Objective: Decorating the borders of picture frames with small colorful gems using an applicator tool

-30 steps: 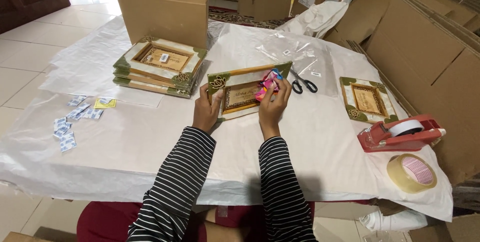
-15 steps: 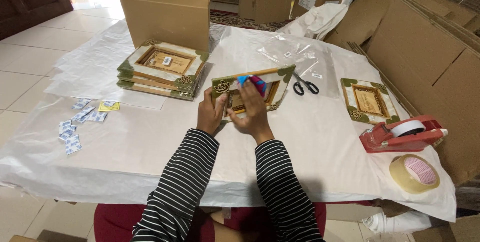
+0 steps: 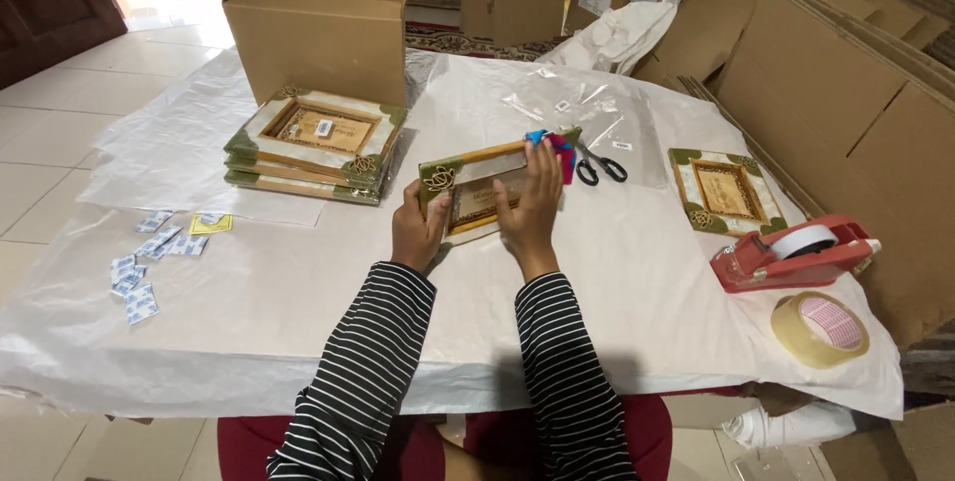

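Note:
A green, cream and gold picture frame (image 3: 468, 183) lies tilted in the middle of the white-covered table (image 3: 298, 312). My left hand (image 3: 418, 232) grips its near left corner. My right hand (image 3: 532, 207) lies flat across the frame's front, fingers pointing away, pressing a blue and pink cloth (image 3: 557, 148) at the frame's far right corner.
A stack of similar frames (image 3: 316, 143) sits left of centre before a cardboard box (image 3: 318, 38). Black scissors (image 3: 600, 168), clear plastic bags (image 3: 587, 108), a single frame (image 3: 724, 191), a red tape dispenser (image 3: 791, 252), a tape roll (image 3: 821, 327) lie right. Small packets (image 3: 149, 262) lie left.
My right hand has moved from the frame's right edge onto its front, carrying the coloured cloth across. The frame has shifted slightly while my left hand keeps its corner.

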